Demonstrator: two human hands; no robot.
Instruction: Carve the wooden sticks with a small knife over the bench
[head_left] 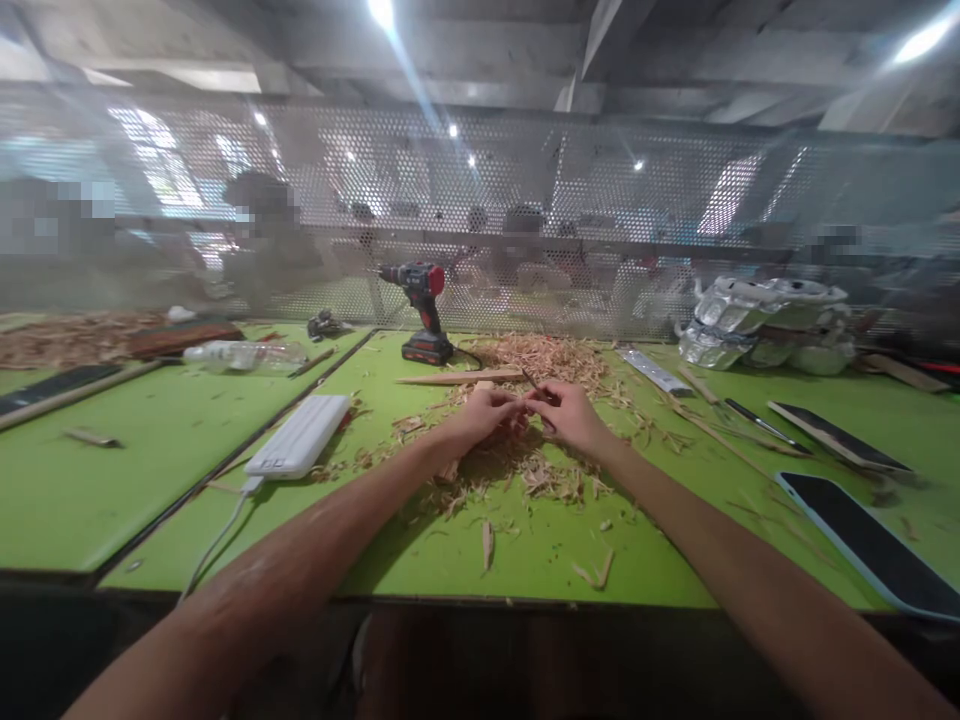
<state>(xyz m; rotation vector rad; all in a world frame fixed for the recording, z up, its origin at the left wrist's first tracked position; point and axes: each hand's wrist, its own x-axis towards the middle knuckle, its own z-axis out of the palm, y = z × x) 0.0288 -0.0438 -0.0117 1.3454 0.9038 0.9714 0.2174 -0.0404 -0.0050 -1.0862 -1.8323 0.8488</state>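
Note:
My left hand (484, 418) and my right hand (571, 412) meet over wood shavings (551, 475) at the middle of the green table. A thin dark stick-like tool (531, 381) slants up from the closed fingers of my right hand; its kind does not show. My left fingers are pinched together against the right fingertips, and whatever they hold is hidden. Just beyond both hands lies a pale pointed wooden strip (461, 377). A bigger heap of shavings (551, 355) spreads behind it.
A cordless drill (421, 310) stands upright near the perforated screen (525, 230). To the left are a white power bank (300, 435) with a cable and a plastic bottle (244, 355). Wrapped bottles (765, 325), a metal strip (654, 371) and a phone (874, 540) lie right.

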